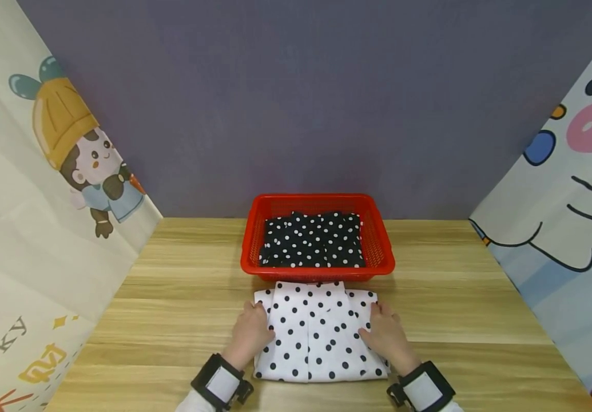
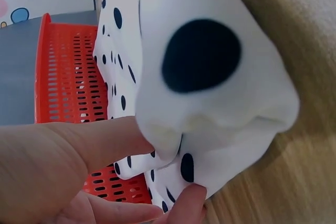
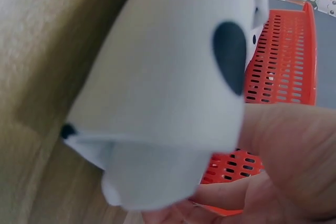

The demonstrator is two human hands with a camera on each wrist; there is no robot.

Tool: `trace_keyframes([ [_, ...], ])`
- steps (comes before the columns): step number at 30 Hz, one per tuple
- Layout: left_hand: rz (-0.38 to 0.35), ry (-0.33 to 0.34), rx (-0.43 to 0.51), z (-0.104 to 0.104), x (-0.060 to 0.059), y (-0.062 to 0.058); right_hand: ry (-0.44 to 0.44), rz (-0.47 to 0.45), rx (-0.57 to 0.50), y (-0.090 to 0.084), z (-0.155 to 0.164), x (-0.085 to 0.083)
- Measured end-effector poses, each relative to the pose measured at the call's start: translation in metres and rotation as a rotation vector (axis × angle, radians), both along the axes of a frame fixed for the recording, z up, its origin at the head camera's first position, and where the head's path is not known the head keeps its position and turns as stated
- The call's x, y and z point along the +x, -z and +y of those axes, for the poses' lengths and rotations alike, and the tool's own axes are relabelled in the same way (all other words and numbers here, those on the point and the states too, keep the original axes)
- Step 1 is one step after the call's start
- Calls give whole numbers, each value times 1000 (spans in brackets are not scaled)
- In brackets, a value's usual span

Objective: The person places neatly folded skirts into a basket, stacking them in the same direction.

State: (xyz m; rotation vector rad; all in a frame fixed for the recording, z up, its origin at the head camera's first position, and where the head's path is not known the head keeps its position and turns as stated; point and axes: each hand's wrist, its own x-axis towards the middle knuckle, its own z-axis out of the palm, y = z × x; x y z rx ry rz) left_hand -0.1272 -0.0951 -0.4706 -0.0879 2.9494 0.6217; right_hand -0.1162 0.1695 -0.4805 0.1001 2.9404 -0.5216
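A white cloth with black dots, folded into a wide flat bundle, lies in front of the basket in the head view. My left hand grips its left side, thumb on top and fingers under the edge; the left wrist view shows the thumb pressed into the folded cloth. At the opposite side, my right hand pinches the cloth the same way. In the right wrist view the layered fold stands out past the fingers, some of which the cloth hides.
A red plastic basket stands just behind the white cloth, at the back of the wooden table. Inside it lies a black cloth with white dots. A grey wall rises behind, with printed sheets at both sides.
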Motion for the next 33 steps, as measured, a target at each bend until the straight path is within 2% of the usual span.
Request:
trace_keyframes([
  [6, 2, -4, 23, 3, -1, 0, 12, 12, -10, 0, -2, -1],
  [12, -4, 2, 18, 5, -2, -1, 47, -8, -70, 1, -3, -2],
  [19, -17, 21, -26, 6, -3, 1, 17, 2, -102, 2, -5, -1],
  [25, -40, 28, -23, 5, -2, 2, 12, -25, -137, 6, -6, -1],
  [33, -1, 20, 14, 2, 2, 1, 32, -12, -151, 7, -6, 2],
])
